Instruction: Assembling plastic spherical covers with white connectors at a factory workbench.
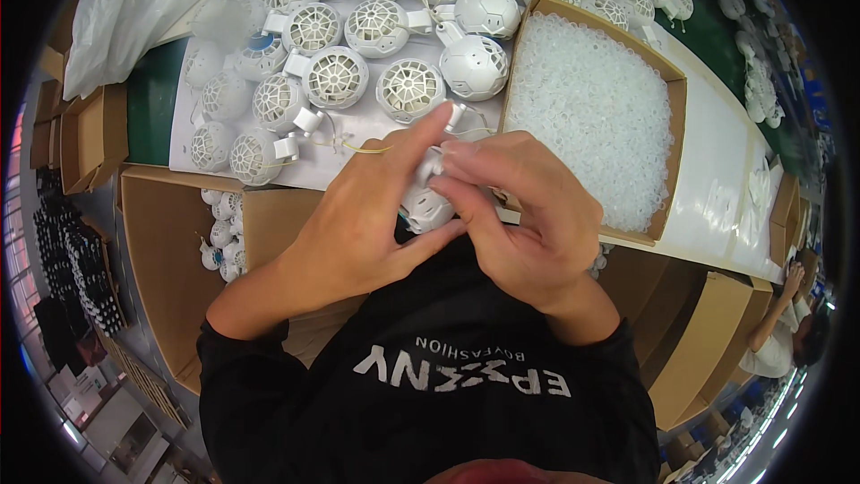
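Observation:
A white round plastic housing [428, 211] is held in front of my chest at the table's near edge. My left hand [356, 206] is closed round it, fingers along the far side and thumb beneath. Over its top, my right hand [536, 215] is closed in a pinch, thumb and fingertips against a white part there. Whatever lies between those fingertips is hidden. Beyond my hands, several white ball-shaped housings with web-like grilles [409, 90] lie on the table, with white connector blocks and thin wires attached.
An open cardboard box of small translucent rings [587, 116] sits right of my hands. Cardboard cartons [170, 260] stand below the table edge, the left one holding more white housings. Plastic bags [134, 9] lie far left. Another person's arm [775, 309] shows at far right.

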The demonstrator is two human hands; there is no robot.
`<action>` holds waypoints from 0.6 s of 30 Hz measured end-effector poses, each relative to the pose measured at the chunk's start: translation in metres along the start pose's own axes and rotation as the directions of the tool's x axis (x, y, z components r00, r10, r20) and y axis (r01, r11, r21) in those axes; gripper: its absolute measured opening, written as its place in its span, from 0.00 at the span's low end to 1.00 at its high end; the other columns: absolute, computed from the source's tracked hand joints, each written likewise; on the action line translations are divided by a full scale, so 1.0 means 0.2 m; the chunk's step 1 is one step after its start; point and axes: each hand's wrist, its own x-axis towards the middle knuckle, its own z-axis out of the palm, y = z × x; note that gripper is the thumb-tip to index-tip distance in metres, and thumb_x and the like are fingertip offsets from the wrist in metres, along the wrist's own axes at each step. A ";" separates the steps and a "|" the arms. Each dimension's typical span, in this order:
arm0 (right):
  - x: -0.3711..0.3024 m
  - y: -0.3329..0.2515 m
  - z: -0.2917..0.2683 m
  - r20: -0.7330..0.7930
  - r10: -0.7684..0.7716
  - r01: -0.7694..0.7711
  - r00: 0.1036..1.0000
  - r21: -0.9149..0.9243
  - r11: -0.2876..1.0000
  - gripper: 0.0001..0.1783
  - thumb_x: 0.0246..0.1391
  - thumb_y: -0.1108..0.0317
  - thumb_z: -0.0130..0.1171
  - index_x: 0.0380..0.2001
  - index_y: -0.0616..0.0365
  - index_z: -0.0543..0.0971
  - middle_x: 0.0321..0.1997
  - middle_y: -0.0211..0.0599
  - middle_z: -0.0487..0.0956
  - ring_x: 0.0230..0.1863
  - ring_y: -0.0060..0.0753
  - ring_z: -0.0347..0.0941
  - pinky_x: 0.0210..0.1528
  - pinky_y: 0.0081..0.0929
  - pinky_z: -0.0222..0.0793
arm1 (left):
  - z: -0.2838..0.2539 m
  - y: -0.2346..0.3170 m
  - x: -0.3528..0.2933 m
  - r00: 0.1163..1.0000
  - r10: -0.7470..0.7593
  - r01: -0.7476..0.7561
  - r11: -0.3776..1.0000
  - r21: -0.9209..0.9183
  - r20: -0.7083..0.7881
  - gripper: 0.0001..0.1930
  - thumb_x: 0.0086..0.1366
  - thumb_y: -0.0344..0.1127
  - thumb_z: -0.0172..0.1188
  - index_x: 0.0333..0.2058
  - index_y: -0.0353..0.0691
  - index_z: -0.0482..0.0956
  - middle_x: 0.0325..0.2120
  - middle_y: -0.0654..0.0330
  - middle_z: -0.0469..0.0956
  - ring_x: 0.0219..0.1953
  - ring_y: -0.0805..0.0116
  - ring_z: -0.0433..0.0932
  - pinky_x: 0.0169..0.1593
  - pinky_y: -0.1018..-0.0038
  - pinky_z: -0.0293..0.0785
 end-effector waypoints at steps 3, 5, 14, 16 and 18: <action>-0.01 -0.01 -0.03 0.044 0.203 -0.205 0.978 0.059 0.977 0.21 0.45 0.90 0.66 0.45 0.70 0.79 0.36 0.47 0.82 0.37 0.37 0.82 0.37 0.25 0.77 | 0.01 0.00 0.00 1.000 0.009 -0.009 1.000 0.006 -0.020 0.49 0.49 0.33 0.75 0.68 0.35 0.58 0.44 0.51 0.78 0.43 0.55 0.78 0.46 0.66 0.75; -0.01 0.00 -0.06 0.069 0.202 -0.206 0.977 0.073 0.976 0.21 0.45 0.90 0.66 0.46 0.70 0.79 0.35 0.47 0.82 0.38 0.37 0.83 0.36 0.25 0.78 | 0.00 0.01 -0.01 1.000 0.013 -0.012 1.000 0.010 -0.029 0.50 0.48 0.34 0.75 0.68 0.34 0.57 0.44 0.51 0.79 0.43 0.56 0.78 0.46 0.66 0.75; 0.01 0.05 -0.17 0.303 -0.012 0.032 0.953 -0.060 0.998 0.29 0.35 0.88 0.64 0.48 0.68 0.80 0.31 0.40 0.82 0.34 0.35 0.81 0.33 0.25 0.77 | -0.07 0.07 0.01 0.929 -0.141 0.265 0.899 -0.348 0.343 0.51 0.50 0.36 0.74 0.69 0.31 0.53 0.40 0.49 0.79 0.38 0.52 0.80 0.45 0.65 0.77; 0.01 0.04 -0.18 0.333 -0.063 0.100 0.941 -0.093 0.991 0.31 0.33 0.88 0.64 0.49 0.67 0.80 0.30 0.39 0.81 0.32 0.35 0.81 0.32 0.24 0.77 | -0.07 0.08 0.01 0.909 -0.144 0.275 0.913 -0.303 0.390 0.50 0.51 0.36 0.73 0.69 0.31 0.53 0.40 0.47 0.79 0.38 0.51 0.80 0.44 0.64 0.77; 0.05 -0.01 -0.17 0.414 -0.001 0.103 0.910 -0.223 0.969 0.34 0.30 0.86 0.63 0.50 0.65 0.80 0.29 0.39 0.81 0.31 0.36 0.79 0.31 0.24 0.76 | -0.05 0.09 0.00 0.919 -0.166 0.247 0.950 -0.194 0.357 0.50 0.51 0.36 0.73 0.68 0.31 0.53 0.41 0.46 0.79 0.38 0.51 0.81 0.43 0.64 0.77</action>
